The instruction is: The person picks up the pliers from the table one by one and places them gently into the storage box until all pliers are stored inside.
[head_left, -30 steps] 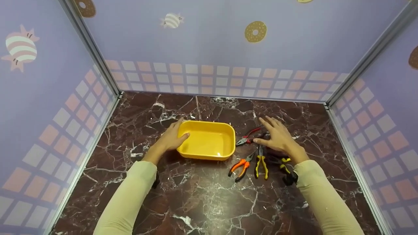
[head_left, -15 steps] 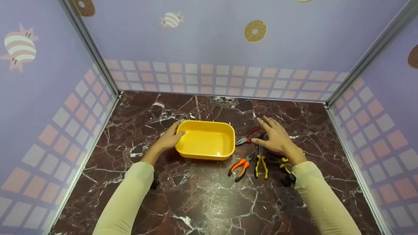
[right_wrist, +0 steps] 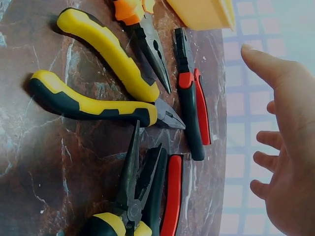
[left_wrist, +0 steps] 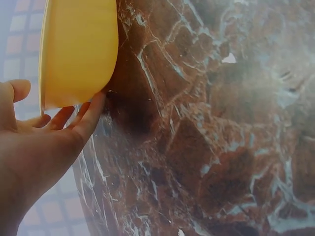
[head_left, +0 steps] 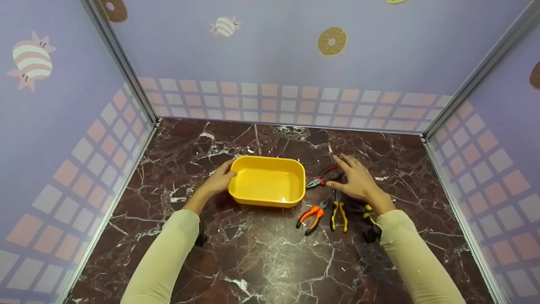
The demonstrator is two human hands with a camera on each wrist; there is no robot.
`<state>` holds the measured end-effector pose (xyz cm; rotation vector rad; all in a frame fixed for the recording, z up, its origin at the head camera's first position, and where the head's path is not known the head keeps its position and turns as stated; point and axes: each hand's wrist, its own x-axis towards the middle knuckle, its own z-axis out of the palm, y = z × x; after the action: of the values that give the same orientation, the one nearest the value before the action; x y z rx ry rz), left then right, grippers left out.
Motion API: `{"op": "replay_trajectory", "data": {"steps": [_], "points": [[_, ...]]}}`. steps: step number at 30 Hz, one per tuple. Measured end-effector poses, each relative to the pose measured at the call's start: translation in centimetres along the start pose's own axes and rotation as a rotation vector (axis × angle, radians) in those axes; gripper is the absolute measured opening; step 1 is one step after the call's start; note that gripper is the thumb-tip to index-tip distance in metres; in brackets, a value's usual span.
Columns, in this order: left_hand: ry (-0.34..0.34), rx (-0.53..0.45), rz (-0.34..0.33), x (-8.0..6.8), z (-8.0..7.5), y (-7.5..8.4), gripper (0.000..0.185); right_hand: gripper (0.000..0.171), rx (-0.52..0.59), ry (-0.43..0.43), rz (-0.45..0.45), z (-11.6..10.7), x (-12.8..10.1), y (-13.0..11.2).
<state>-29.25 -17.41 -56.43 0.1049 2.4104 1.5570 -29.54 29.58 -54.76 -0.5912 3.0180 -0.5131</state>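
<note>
A yellow plastic bin [head_left: 266, 185] stands mid-floor. My left hand [head_left: 216, 180] is at its left end, thumb near the rim; in the left wrist view the fingertips touch the outer wall and the thumb stays apart from it. My right hand [head_left: 356, 179] hovers, fingers spread and holding nothing, over several pliers. Orange-handled pliers [head_left: 314, 209] and yellow-and-black long-nose pliers [head_left: 337, 205] lie in front of it. Red-handled pliers [head_left: 314, 183] lie between the bin and this hand's thumb. Beneath the wrist, partly hidden, is another yellow-and-black pair [head_left: 367, 214].
A second red-and-black handled pair [right_wrist: 173, 196] shows low in the right wrist view, beside the yellow-and-black pliers [right_wrist: 123, 223]. The dark marble-patterned surface [head_left: 270, 261] is enclosed by a back wall [head_left: 278, 55] and side walls with metal corner strips.
My left hand has slid slightly left, its thumb drawing back from inside the bin toward the rim. My right hand has shifted a little left over the pliers. The pliers have not moved.
</note>
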Motion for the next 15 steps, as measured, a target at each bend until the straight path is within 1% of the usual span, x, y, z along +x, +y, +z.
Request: {"op": "replay_trajectory", "data": {"steps": [2, 4, 7, 11, 15], "points": [[-0.007, -0.02, 0.012, 0.1, -0.1, -0.1, 0.063, 0.1, 0.001, 0.003, -0.006, 0.1, 0.1, 0.1], [-0.013, -0.05, 0.009, 0.2, -0.2, -0.3, 0.062, 0.1, 0.006, 0.002, -0.01, 0.3, 0.3, 0.2], [-0.021, -0.111, -0.022, 0.4, -0.2, -0.8, 0.061, 0.1, 0.02, -0.006, -0.017, 0.5, 0.5, 0.3], [-0.055, -0.183, -0.063, 0.6, -0.3, -1.3, 0.06, 0.099, 0.032, -0.013, -0.014, 0.9, 0.6, 0.5], [-0.082, -0.227, -0.074, 0.7, -0.6, -1.5, 0.06, 0.096, 0.03, -0.007, -0.029, 1.5, 0.8, 0.5]]}}
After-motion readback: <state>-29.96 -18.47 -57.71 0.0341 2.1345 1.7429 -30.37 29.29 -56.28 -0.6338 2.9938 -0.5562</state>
